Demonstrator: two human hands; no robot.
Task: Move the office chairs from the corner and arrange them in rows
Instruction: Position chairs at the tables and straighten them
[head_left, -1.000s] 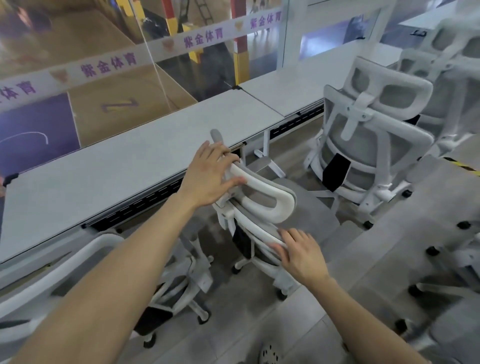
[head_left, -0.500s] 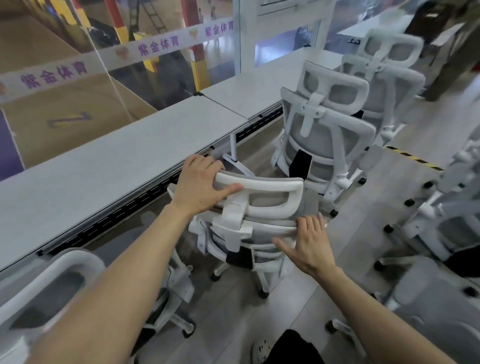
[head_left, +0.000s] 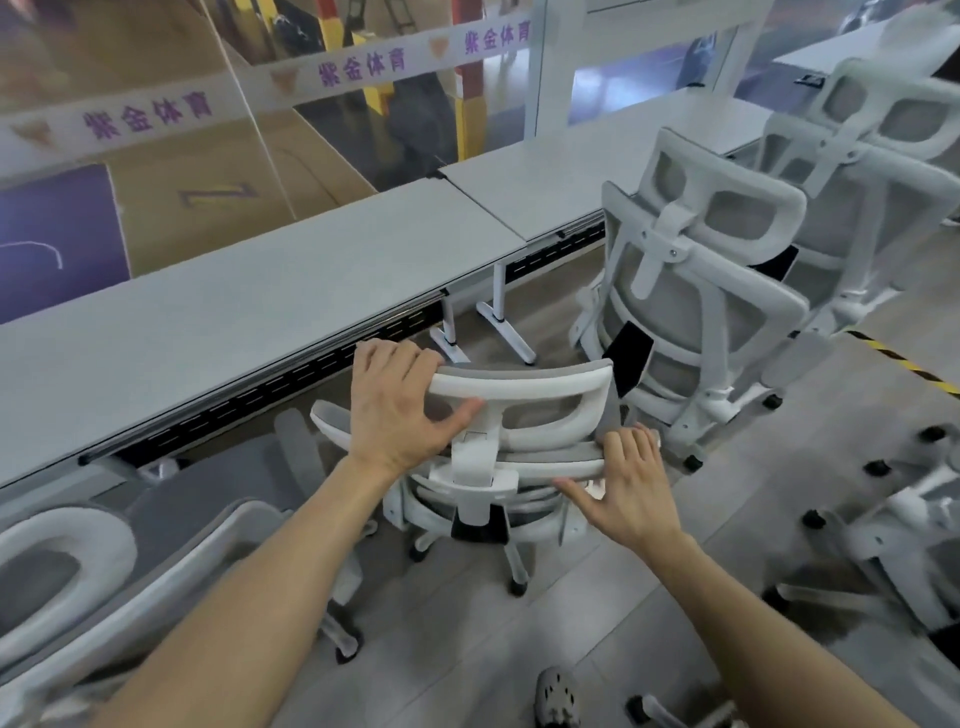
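Left hand (head_left: 400, 415) gripped the left end of the headrest (head_left: 524, 382), fingers curled over its top, thumb underneath. Right hand (head_left: 626, 493) lay flat on the backrest (head_left: 545, 457) rim, fingers straight, thumb spread. The office chair (head_left: 475, 483) stood on its castors facing the long desk (head_left: 208, 332), between a second chair (head_left: 696, 291) at right and a third chair (head_left: 67, 571) at left.

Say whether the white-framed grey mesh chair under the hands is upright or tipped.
Upright: the white-framed grey mesh chair has black castors on the grey floor and its white headrest on top, gripped by the left hand.
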